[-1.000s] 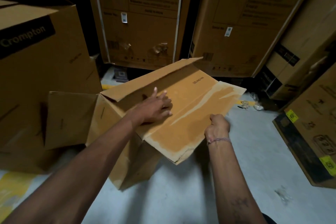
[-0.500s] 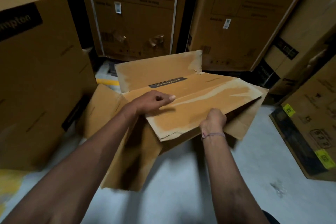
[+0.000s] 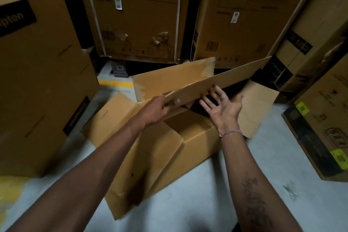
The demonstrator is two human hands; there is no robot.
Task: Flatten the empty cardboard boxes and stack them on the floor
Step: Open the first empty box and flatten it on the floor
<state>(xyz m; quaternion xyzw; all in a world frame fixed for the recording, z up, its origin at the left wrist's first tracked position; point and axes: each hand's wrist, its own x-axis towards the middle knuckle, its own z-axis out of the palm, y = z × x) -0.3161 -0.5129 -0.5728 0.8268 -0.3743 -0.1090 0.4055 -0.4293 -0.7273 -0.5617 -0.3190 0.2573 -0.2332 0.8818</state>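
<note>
An open brown cardboard box [image 3: 197, 143] stands on the grey floor [image 3: 254, 184] in front of me, its flaps spread out on all sides. My left hand [image 3: 158, 109] grips the near long flap [image 3: 222, 83] at its left end and holds it raised on edge. My right hand [image 3: 222, 107] is palm up with its fingers straight, the fingertips under that flap's lower edge above the box's dark opening. The far long flap [image 3: 169, 81] stands up behind. Side flaps lie out to the left [image 3: 113, 117] and right [image 3: 258, 107].
A large Crompton carton [image 3: 41, 81] stands close on the left. Tall cartons [image 3: 139, 15] line the back wall. More cartons lean at the right [image 3: 323, 133]. A yellow floor line [image 3: 114, 83] runs behind the box. Bare floor shows near my feet.
The near long flap, which lay flat over the box top, has been swung up on edge. My right hand let go of it and turned palm up under it. The box opening now shows.
</note>
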